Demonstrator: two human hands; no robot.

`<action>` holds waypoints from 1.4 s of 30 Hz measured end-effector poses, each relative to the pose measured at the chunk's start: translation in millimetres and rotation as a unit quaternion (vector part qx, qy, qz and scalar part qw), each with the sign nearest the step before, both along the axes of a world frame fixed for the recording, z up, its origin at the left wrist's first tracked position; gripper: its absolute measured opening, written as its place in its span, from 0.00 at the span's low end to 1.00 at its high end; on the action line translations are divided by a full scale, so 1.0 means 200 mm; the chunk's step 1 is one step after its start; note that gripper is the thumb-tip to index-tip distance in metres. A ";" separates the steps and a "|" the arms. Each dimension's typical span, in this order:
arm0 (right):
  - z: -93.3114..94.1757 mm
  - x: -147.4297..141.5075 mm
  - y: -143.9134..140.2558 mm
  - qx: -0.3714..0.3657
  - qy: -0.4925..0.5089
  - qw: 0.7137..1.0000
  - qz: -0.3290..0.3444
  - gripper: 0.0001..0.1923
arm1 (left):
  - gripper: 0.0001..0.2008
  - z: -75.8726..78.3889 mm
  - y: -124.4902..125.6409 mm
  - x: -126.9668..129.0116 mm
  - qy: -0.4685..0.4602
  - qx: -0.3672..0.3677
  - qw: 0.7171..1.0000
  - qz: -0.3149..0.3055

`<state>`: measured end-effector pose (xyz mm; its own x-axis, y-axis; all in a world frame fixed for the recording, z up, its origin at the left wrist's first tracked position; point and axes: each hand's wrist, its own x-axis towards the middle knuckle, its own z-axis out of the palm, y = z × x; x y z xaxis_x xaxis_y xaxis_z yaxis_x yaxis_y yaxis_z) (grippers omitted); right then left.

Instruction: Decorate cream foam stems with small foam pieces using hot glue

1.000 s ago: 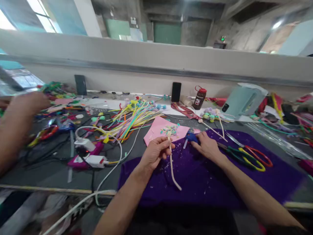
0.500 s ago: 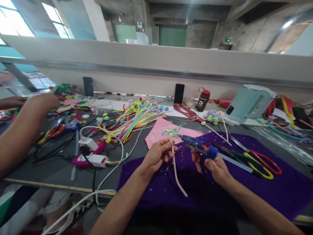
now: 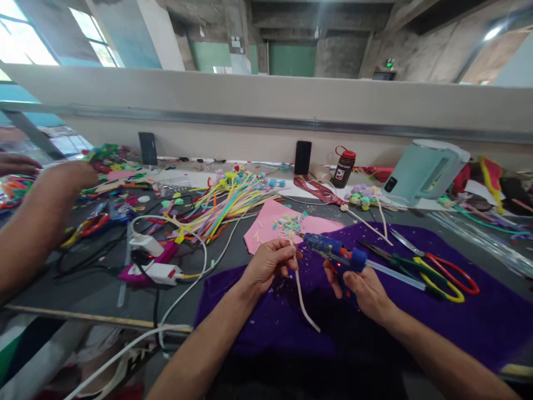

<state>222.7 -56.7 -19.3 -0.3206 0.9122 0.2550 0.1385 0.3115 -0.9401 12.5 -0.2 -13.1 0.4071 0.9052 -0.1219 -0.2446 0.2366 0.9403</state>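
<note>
My left hand (image 3: 268,262) pinches the top of a cream pipe-cleaner stem (image 3: 303,300), which hangs down over the purple cloth (image 3: 449,311). My right hand (image 3: 362,283) grips a blue hot glue gun (image 3: 335,253). Its nozzle points left, close to the top of the stem by my left fingers. A clear glue stick sticks out of the gun's back toward the right. A pink sheet (image 3: 270,225) with small coloured bits lies just beyond my hands.
Scissors with red and yellow handles (image 3: 437,269) lie on the cloth at the right. A pile of coloured stems (image 3: 225,203), a white power strip with cables (image 3: 156,264), a bottle (image 3: 343,166) and a pale kettle (image 3: 420,172) stand further back. Another person's arm (image 3: 37,222) reaches in at the left.
My right hand picked the glue gun up from the cloth and brought it toward the stem's top. My left hand kept hold of the stem.
</note>
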 end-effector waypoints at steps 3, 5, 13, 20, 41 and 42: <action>0.01 0.00 0.00 0.008 -0.007 1.000 -0.003 0.24 | 0.10 0.00 0.00 0.00 0.003 0.001 1.000 0.005; 0.00 0.00 -0.01 0.011 -0.017 1.000 -0.001 0.26 | 0.10 0.00 0.00 0.00 0.005 0.004 1.000 0.008; -0.02 0.01 -0.01 -0.008 -0.019 1.000 0.001 0.22 | 0.10 0.01 -0.01 0.01 0.019 0.009 1.000 0.015; -0.04 0.02 0.00 -0.008 -0.036 0.999 0.006 0.24 | 0.10 0.01 -0.02 0.01 0.026 0.028 0.999 0.029; -0.03 0.02 0.00 0.009 -0.083 0.996 0.009 0.24 | 0.09 0.02 -0.03 0.01 0.042 0.061 0.996 0.053; -0.03 0.02 0.00 0.016 -0.088 0.996 0.010 0.24 | 0.09 0.02 -0.03 0.01 0.042 0.060 0.996 0.054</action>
<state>226.7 -56.6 -25.6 -0.3804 0.8980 0.2211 0.2948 0.3444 -0.8914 15.1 -5.8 -8.8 0.2994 0.9533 -0.0396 -0.1821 0.0979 0.9784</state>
